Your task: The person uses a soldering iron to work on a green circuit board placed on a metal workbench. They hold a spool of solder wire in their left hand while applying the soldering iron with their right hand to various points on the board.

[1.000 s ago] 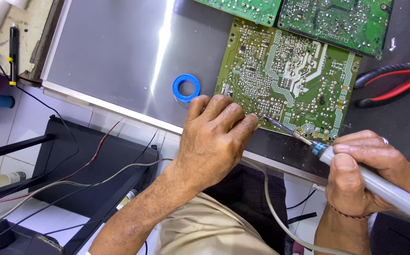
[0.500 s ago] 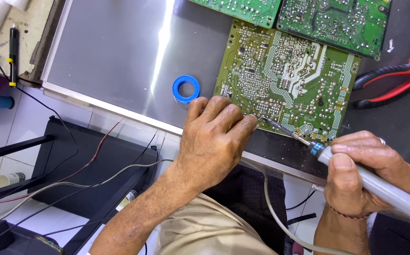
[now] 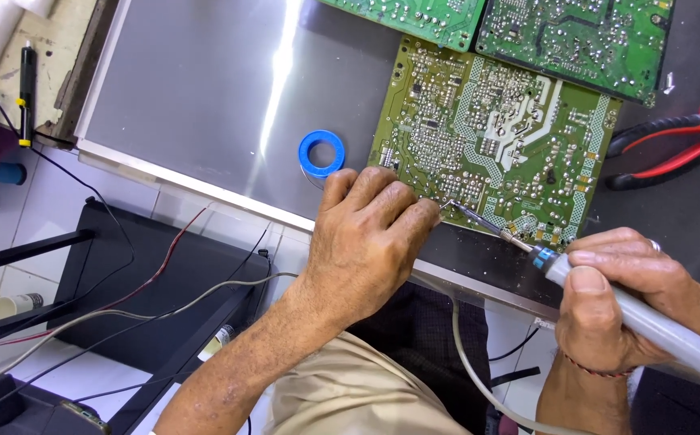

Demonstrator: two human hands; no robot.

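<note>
a soldering iron (image 3: 608,294) is gripped in the closed right hand (image 3: 624,302), its tip set on the near edge of the yellow-green circuit board (image 3: 495,137). the board's corner is pressed by the curled left hand (image 3: 370,238), beside a blue tape roll (image 3: 322,153).

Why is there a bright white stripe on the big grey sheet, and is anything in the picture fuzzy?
In the head view, the stripe is glare: an overhead light mirrored on the shiny grey metal sheet, running down toward the blue ring. The circuit board, left hand and soldering iron look sharp; the right hand is sharp too. Shadows are soft.
</note>
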